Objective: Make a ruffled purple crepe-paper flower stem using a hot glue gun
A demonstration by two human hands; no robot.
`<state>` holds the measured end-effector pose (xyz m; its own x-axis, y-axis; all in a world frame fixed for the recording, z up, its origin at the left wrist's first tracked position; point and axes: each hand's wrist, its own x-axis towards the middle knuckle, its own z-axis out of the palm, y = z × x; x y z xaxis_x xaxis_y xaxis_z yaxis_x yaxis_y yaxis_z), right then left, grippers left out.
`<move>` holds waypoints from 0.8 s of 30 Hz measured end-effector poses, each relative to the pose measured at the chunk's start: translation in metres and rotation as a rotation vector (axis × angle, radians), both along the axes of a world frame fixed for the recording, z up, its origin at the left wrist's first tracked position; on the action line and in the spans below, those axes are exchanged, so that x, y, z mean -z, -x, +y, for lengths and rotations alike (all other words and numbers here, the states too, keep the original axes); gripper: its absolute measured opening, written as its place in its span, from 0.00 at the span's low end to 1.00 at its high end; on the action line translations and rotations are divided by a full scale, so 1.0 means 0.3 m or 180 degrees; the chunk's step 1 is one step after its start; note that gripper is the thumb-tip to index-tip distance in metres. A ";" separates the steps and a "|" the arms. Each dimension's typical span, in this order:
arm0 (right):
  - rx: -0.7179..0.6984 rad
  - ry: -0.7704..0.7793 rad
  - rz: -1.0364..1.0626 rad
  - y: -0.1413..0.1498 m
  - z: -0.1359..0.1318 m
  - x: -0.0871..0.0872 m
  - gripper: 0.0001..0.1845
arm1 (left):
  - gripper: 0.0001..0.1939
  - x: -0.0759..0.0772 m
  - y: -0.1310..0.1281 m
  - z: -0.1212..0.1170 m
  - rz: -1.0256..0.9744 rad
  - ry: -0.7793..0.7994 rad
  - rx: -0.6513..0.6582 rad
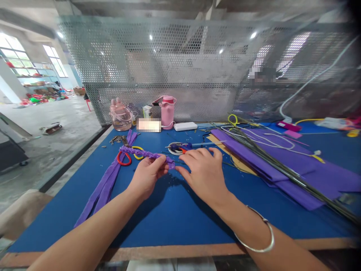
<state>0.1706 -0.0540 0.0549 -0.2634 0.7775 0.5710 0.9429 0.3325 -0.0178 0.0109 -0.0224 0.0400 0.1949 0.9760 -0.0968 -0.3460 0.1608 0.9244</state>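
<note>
My left hand pinches a gathered, ruffled purple strip between thumb and fingers, close to its right end. My right hand is just right of that end, fingers apart, with the thumb tip at or very near the strip; whether they touch I cannot tell. Behind the right fingers lies a blue glue gun with an orange trigger, partly covered by the hand. Scissors with one red and one yellow handle lie under the strip's left part. Long flat purple strips stretch toward the front left.
Purple sheets and a bundle of dark green stems cover the right side. Small metal pieces lie at the back left. A pink bottle, a clear jug and a white power bank stand along the mesh panel.
</note>
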 end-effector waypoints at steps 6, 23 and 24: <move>-0.0070 0.0198 0.0198 0.012 -0.002 0.007 0.07 | 0.17 0.002 -0.007 -0.013 -0.0037 0.0044 0.0129; -0.0494 0.1511 0.3123 -0.007 0.067 0.041 0.17 | 0.09 0.006 0.022 -0.015 0.0374 -0.0895 0.0211; -0.0481 0.1124 0.2894 -0.004 0.063 0.046 0.15 | 0.10 0.006 0.015 -0.016 0.0092 -0.0690 0.0190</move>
